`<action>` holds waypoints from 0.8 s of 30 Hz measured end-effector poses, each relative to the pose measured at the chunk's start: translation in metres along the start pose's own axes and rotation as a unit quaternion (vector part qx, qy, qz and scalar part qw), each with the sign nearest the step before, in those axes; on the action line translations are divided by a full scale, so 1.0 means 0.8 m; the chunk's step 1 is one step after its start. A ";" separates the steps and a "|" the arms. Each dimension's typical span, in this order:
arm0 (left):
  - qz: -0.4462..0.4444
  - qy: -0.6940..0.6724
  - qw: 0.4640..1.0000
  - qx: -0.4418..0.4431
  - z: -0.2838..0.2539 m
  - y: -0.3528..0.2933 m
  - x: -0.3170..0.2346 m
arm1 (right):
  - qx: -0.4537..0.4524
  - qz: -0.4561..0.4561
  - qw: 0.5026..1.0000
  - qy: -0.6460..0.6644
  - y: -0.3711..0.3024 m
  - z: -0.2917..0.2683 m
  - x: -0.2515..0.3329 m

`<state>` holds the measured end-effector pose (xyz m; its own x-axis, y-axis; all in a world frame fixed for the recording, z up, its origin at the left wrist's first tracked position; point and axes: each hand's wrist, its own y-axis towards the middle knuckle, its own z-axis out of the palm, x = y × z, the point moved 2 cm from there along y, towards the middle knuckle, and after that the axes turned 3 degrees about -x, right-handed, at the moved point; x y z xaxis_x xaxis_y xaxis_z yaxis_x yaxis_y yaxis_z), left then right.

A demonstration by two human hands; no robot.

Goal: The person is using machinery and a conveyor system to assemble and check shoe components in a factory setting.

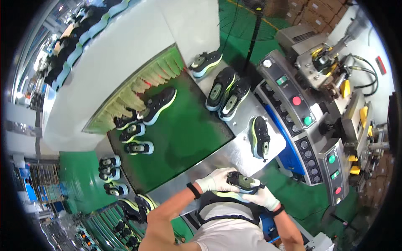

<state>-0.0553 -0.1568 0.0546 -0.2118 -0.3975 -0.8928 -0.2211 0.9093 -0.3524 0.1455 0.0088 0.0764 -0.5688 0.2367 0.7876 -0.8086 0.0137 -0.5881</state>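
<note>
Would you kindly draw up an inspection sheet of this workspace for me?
Surface: green belt, bordered by a metal ledge.
Job's things: black shoe held between both hands; lone shoe on the ledge.
Clutter: several shoes on the belt, near a fringe curtain.
Hands: left hand and right hand, both white-gloved, gripping the black shoe.
Cables: black cables looping beside the machinery, upper right.
Surroundings: control panel at right; stacked cartons in the background.

Grn floor (77,167); wht wall (382,92) R; rack (45,178) L.
</note>
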 end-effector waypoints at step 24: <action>0.376 0.270 0.880 -0.108 -0.078 0.561 -0.540 | -0.169 -0.134 0.908 0.359 -0.222 -0.326 0.075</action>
<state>-0.1225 0.4156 0.2999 -0.7832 0.2544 -0.5673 0.0124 0.9186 0.3949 0.2942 0.2737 0.1802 -0.0168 0.7512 0.6598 -0.7417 0.4332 -0.5120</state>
